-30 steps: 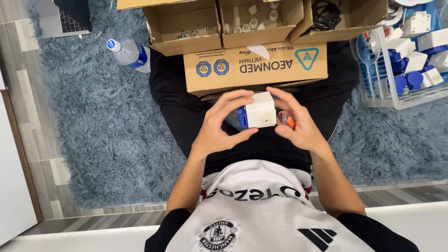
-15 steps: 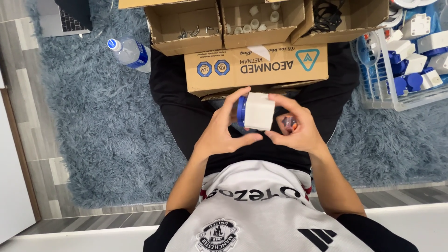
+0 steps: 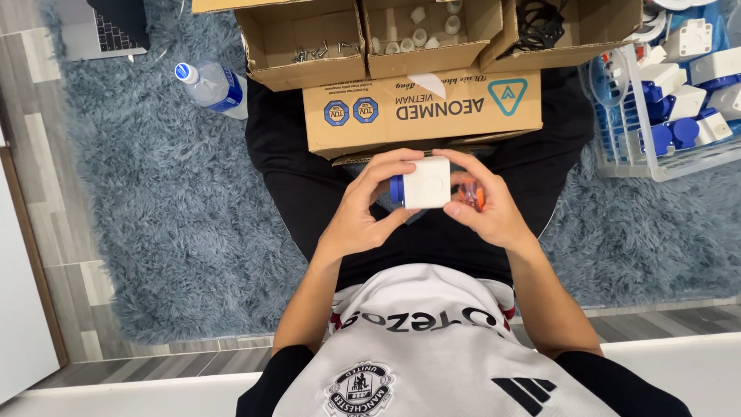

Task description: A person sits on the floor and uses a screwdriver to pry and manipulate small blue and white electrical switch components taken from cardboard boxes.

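Above the lap of a seated person, a small white block with a blue cap is gripped between both hands. It is clasped by the left hand from below and from the side, the thumb laid along its lower edge and the fingers curled over its top. Its right end is closed upon by the right hand, and a small orange piece is seen tucked against that palm; whether it is joined to the block cannot be told. Beyond the hands, a printed cardboard box is set across the knees, and past it open cartons are lined up, with screws seen in one and small white caps in the next. Off to the right, a clear plastic crate is filled with more white and blue parts. To the left, a water bottle with a blue label is laid on the shaggy blue-grey rug, and the corner of a laptop is caught at the upper edge.
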